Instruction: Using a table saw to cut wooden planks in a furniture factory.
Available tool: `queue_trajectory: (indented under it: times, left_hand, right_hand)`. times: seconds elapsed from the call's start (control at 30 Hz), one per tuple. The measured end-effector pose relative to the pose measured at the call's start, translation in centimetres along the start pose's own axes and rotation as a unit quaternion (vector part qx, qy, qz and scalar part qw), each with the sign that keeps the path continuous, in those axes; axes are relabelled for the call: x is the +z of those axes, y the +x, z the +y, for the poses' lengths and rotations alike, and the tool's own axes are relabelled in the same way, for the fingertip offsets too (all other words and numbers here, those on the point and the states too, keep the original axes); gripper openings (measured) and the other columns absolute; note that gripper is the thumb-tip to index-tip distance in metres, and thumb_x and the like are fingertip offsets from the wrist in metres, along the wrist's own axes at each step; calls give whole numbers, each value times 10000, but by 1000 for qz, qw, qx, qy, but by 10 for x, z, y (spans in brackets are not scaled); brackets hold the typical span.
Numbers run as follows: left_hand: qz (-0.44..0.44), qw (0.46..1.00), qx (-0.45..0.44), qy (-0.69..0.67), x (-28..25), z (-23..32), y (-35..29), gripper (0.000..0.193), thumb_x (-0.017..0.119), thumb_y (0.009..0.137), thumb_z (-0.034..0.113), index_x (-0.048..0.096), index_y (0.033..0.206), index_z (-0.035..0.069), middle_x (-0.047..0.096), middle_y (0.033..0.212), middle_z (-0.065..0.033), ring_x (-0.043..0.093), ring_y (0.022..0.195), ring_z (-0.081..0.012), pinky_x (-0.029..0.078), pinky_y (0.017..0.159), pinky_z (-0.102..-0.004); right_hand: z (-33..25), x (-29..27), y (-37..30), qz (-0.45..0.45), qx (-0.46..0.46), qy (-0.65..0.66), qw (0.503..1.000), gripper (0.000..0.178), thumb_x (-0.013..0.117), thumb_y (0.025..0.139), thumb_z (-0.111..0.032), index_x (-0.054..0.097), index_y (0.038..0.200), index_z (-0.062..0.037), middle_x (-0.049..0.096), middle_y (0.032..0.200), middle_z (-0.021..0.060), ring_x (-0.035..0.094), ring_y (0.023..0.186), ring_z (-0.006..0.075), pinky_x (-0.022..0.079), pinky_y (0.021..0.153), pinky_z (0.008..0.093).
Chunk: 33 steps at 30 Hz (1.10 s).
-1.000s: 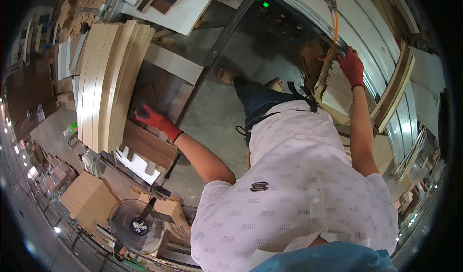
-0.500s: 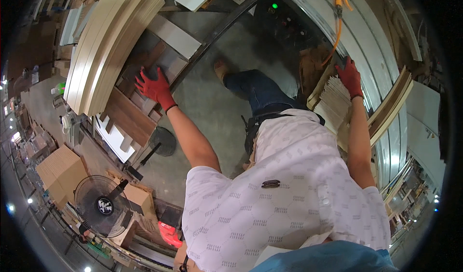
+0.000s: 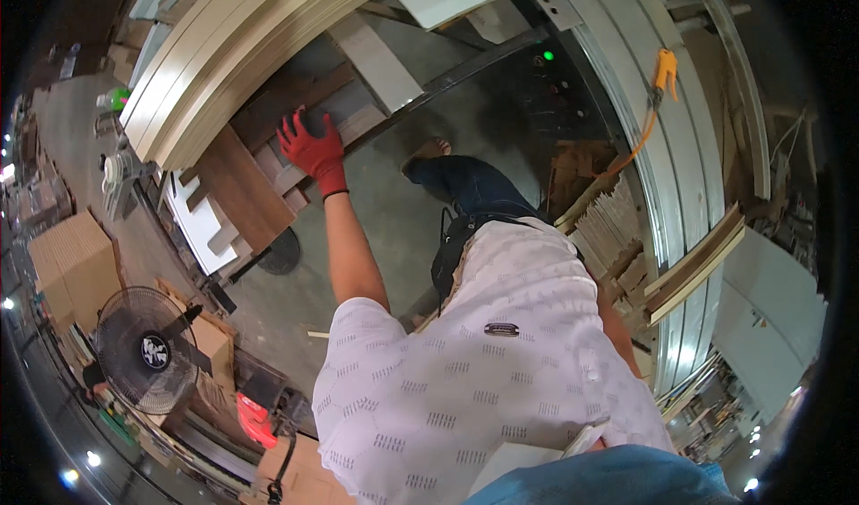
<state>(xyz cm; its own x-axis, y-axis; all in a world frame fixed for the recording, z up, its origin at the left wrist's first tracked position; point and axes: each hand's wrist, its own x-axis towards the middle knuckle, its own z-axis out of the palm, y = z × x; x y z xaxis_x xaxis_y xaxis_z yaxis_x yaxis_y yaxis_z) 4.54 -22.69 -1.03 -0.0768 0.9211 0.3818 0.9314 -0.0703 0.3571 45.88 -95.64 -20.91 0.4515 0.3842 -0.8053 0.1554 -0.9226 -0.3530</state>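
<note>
My left hand [image 3: 315,150], in a red glove, reaches out with fingers apart and nothing in it. It hovers over or rests near a low rack of brown and grey wooden boards [image 3: 234,187]; contact cannot be made out. Beyond it lies a stack of long cream panels [image 3: 242,53]. A pale short board [image 3: 376,62] sits just past the fingers. Only a strip of my right forearm [image 3: 619,331] shows beside my shirt; my right hand is hidden. Near that side is a bundle of thin cardboard strips [image 3: 608,223].
A metal conveyor-like bed [image 3: 658,138] runs along the right, with an orange air gun [image 3: 665,74] and a short stack of strips [image 3: 698,268] on it. At the lower left stands a black fan [image 3: 148,350] near cartons [image 3: 76,268]. A green light [image 3: 548,56] glows ahead.
My right hand has drawn back from the edge of the metal bed and out of sight. My left hand stays outstretched near the boards while the view has shifted.
</note>
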Motion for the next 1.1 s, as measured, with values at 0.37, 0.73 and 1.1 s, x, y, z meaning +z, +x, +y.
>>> queue_trajectory:
  times: [0.37, 0.73, 1.1]
  left_hand:
    - [17, 999, -33, 19, -35, -12, 2, 459, 734, 787, 351, 629, 1186, 150, 556, 1321, -142, 457, 1263, -397, 353, 1062, -509]
    - [-32, 999, 17, -10, -44, -1, 15, 493, 772, 702, 228, 619, 1161, 135, 555, 1272, -138, 473, 1218, -375, 363, 1021, -524]
    - [-134, 990, 27, 27, -42, -5, 22, 568, 726, 782, 336, 552, 1288, 146, 451, 1365, -194, 408, 1264, -424, 312, 1039, -567]
  right_hand:
    - [-221, -47, -36, -5, -4, 180, 984, 339, 572, 924, -378, 699, 1057, -93, 678, 890, 30, 612, 740, 136, 432, 626, 283]
    - [-470, -25, -27, 109, -113, 129, 979, 276, 598, 954, -216, 651, 1143, -22, 672, 1017, 56, 603, 874, 139, 483, 777, 301]
    - [-324, 104, -125, 35, 127, 401, 906, 434, 610, 947, -381, 625, 1218, -42, 670, 1101, 25, 582, 973, 121, 458, 813, 274]
